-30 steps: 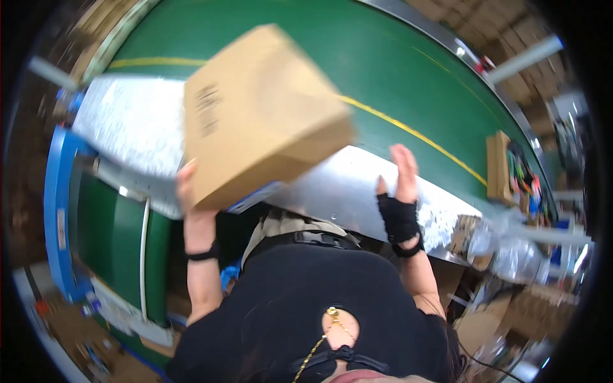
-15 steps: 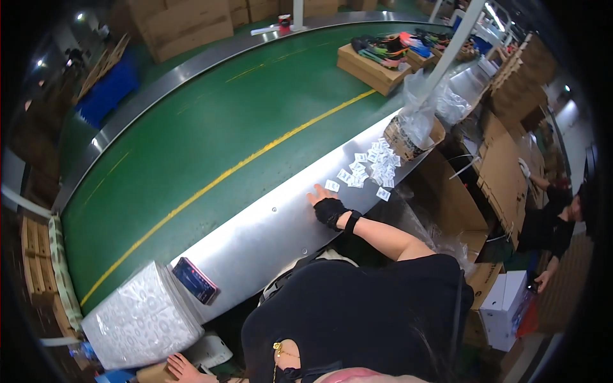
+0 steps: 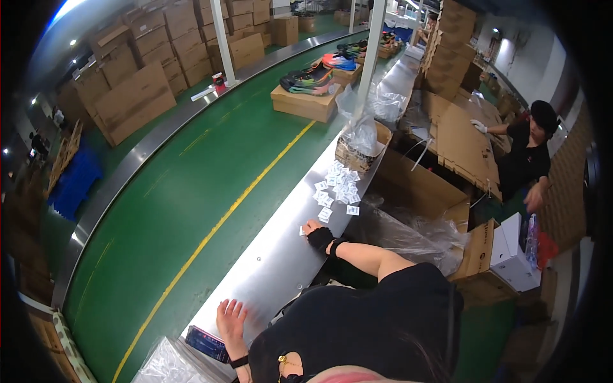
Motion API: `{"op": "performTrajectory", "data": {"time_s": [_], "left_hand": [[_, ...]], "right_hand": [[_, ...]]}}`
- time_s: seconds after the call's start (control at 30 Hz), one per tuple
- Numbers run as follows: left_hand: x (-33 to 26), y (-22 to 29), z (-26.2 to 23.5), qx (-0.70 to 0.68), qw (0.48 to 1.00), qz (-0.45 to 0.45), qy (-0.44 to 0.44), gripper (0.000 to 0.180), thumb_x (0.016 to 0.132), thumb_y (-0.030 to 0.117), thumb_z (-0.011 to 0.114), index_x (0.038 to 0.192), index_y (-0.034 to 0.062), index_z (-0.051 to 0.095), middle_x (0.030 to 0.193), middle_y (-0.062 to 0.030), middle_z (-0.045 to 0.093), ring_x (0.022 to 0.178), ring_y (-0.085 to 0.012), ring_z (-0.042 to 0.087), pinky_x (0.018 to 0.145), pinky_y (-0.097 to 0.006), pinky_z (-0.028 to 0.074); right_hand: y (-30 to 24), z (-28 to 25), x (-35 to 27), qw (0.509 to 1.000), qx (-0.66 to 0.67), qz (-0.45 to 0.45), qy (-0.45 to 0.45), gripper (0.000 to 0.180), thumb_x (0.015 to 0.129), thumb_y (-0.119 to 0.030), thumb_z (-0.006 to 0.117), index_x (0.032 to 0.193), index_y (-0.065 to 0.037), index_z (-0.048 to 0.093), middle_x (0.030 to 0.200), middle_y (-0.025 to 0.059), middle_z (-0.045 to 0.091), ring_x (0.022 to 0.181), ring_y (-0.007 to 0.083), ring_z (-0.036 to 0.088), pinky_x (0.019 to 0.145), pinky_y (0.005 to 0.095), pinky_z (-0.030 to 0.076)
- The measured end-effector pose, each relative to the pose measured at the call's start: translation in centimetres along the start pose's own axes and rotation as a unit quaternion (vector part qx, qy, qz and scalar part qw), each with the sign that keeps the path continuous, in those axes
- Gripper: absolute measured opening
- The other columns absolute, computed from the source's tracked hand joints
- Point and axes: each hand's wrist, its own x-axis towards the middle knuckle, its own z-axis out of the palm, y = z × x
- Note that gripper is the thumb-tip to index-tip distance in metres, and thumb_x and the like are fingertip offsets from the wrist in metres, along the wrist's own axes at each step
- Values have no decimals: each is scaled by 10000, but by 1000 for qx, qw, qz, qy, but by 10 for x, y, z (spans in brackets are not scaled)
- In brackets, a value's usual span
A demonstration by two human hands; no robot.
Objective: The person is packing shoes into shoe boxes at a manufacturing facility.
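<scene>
A small white square packet [image 3: 301, 231] shows at the fingertips of my right hand [image 3: 317, 236], which wears a black fingerless glove. Those fingers are closed on the packet, low over the steel ledge [image 3: 268, 281]. Just beyond lies a loose pile of similar white packets [image 3: 343, 185]. My left hand [image 3: 232, 320] is bare, with its fingers apart and nothing in it, above the ledge. Beside it rests a phone [image 3: 207, 343] with a lit screen, next to a stack of clear plastic-wrapped sheets [image 3: 169, 365].
A green conveyor belt [image 3: 191, 210] runs along the ledge, carrying shoe boxes [image 3: 305, 103] topped with colourful shoes. A carton [image 3: 361, 150] holding clear plastic bags stands behind the packets. Large open cartons [image 3: 415, 185] are at my right, where a co-worker [image 3: 530, 153] stands.
My left hand has come up from beside the wrapped stack to over the ledge. My right hand has closed on a packet and drawn it away from the pile. The view has turned rightward.
</scene>
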Motion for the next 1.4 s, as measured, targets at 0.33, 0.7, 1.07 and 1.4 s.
{"op": "performTrajectory", "data": {"time_s": [0.33, 0.7, 1.07, 1.4], "left_hand": [[11, -21, 118, 139, 969, -126, -159, 368, 871, 284, 514, 1112, 13, 452, 1035, -163, 546, 837, -305, 594, 680, -405, 525], [65, -32, 163, 235, 969, 57, -58, 318, 926, 255, 414, 1014, -35, 509, 742, -113, 595, 516, -177, 581, 508, -288, 516], [59, -102, 90, 696, 539, 324, 347, 329, 795, 44, 420, 1111, -26, 479, 1137, -221, 437, 1029, -374, 420, 866, -441, 338], [60, -99, 131, 703, 493, 292, 421, 442, 766, 70, 483, 1199, 5, 422, 1280, -198, 362, 1217, -359, 312, 995, -509, 222]], "right_hand": [[-87, -33, 9, 967, 241, -76, -25, 165, 702, -69, 521, 866, -51, 509, 848, 157, 522, 828, 349, 517, 706, 401, 432], [-49, 52, 172, 877, 357, -302, -112, 316, 607, -150, 636, 902, -48, 586, 890, 150, 580, 846, 315, 546, 736, 394, 451], [227, -11, 450, 922, 378, -57, 68, 172, 778, -232, 489, 771, -73, 555, 636, 69, 550, 664, 239, 558, 597, 348, 454], [376, -46, 459, 710, 652, 54, -261, 290, 793, -373, 461, 679, -107, 469, 577, 50, 452, 581, 203, 469, 546, 324, 408]]}}
